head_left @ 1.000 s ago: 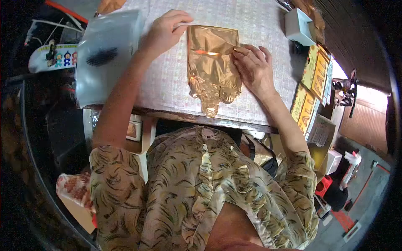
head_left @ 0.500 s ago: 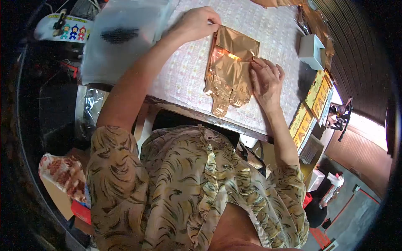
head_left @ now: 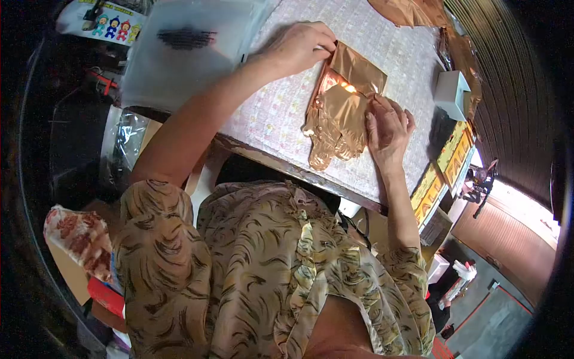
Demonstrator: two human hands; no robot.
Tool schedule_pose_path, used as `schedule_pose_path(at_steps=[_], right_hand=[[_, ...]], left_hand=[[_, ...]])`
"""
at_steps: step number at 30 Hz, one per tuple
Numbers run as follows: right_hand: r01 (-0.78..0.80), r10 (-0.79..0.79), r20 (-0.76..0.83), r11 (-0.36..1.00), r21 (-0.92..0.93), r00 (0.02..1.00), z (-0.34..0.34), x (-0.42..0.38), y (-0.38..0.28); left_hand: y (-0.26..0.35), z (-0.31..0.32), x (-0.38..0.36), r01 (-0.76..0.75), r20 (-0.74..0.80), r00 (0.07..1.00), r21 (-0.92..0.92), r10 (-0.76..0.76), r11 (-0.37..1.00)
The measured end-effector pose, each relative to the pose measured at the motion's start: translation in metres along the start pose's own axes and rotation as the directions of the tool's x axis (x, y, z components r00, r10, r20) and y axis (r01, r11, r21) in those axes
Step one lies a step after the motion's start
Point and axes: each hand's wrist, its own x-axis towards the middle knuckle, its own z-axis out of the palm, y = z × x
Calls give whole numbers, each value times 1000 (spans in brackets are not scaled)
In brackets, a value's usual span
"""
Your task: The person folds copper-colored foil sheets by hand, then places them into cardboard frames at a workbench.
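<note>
A shiny copper-coloured foil balloon [head_left: 342, 110] lies flat and folded on the padded, pale patterned cloth of the table. Its lower end is crinkled into rounded lobes. My left hand [head_left: 305, 46] pinches the balloon's upper left corner between thumb and fingertips. At the right edge, my right hand [head_left: 390, 130] has its fingers bent, with thumb and forefinger closed on the foil about halfway down. A fold runs across the foil between the two hands, catching bright light.
Left on the table lies a stack of clear plastic bags [head_left: 179, 66]. A small white box [head_left: 452, 94] stands at the right, beside yellow lettered packs [head_left: 435, 185]. More copper foil [head_left: 409, 11] lies at the far edge. The table's front edge [head_left: 299, 175] is close to my body.
The view has tilted and shifted, so the table and foil appear slightly farther right. Both hands keep about the same hold on the balloon.
</note>
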Motion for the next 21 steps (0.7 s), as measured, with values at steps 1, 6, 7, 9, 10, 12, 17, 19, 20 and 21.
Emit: schedule_pose_path(at_steps=[1, 6, 7, 9, 10, 12, 17, 19, 20, 21], right_hand=[[3, -3, 1, 1000, 1, 1000, 0, 0, 0], [1, -1, -15, 1000, 9, 1000, 2, -1, 1], [-4, 4, -19, 1000, 4, 1000, 2, -1, 1], [1, -1, -19, 1000, -10, 1000, 1, -1, 0], [-2, 2, -24, 1000, 6, 1000, 1, 0, -1], [-17, 17, -13, 1000, 9, 1000, 0, -2, 0], [-15, 15, -20, 1000, 1, 1000, -1, -1, -1], [-13, 12, -26, 1000, -4, 1000, -1, -1, -1], [-18, 18, -26, 1000, -7, 999, -2, -1, -2], [-13, 12, -25, 1000, -7, 1000, -2, 0, -2]], left_hand=[[0, 2, -3, -72, -10, 997, 72, 73, 995], [5, 3, -7, -121, -46, 991, 130, 127, 984], [5, 1, -7, -114, -35, 992, 100, 118, 988], [5, -2, -2, -118, -21, 993, 72, 119, 990], [4, -2, 1, -9, -48, 999, 8, 10, 1000], [2, 0, 7, 61, -88, 994, -29, -63, 998], [-7, 10, 26, 85, -70, 994, 97, -78, 992], [-12, 15, 32, 106, -71, 992, 96, -100, 990], [-16, 17, 34, 101, -79, 993, 106, -93, 989], [-16, 17, 35, 96, -88, 992, 116, -86, 989]])
